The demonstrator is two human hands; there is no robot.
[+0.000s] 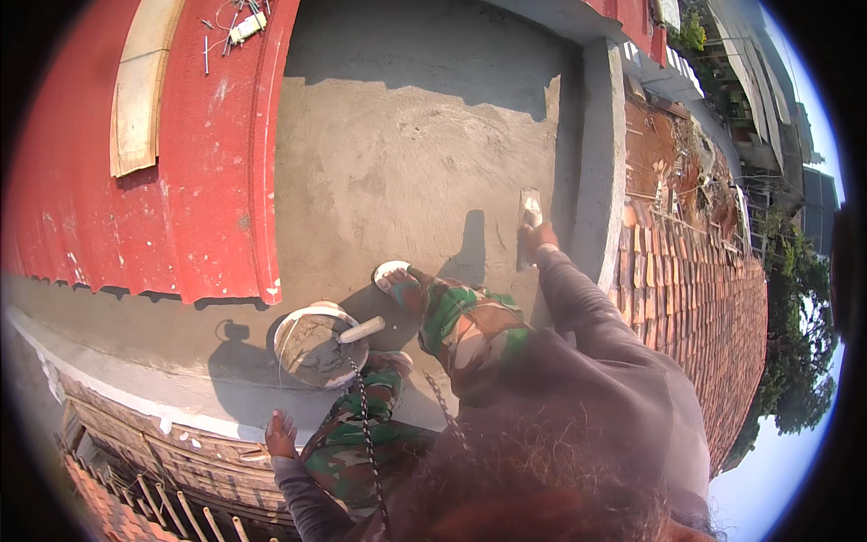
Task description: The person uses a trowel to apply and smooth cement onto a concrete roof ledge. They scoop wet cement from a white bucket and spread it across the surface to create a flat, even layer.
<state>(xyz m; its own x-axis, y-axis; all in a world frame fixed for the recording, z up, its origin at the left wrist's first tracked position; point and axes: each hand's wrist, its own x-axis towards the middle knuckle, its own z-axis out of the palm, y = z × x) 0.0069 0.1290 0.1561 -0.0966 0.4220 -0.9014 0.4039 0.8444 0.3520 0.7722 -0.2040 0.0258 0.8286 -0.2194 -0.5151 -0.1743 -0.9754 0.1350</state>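
Note:
My right hand (544, 237) is closed round the handle of a plastering float (530, 206), which rests on the grey mortar surface (397, 154) near its right-hand wall. My left hand (281, 434) is held out at the lower left with its fingers stretched and nothing in them. Above it, by my feet, stands a round bucket (284, 340) of wet mortar (316, 350). A trowel's pale handle (363, 330) leans out over the bucket's right rim, its blade down in the mortar. My right arm partly covers the floor beside the float.
Red metal roofing (199, 181) with a wooden plank (143, 86) and wire scraps (246, 27) borders the left. A raised concrete edge (607, 154) and clay roof tiles (686, 298) lie right. Below left, a ledge (126, 361) drops toward bamboo poles (185, 515). Cords (368, 434) hang before me.

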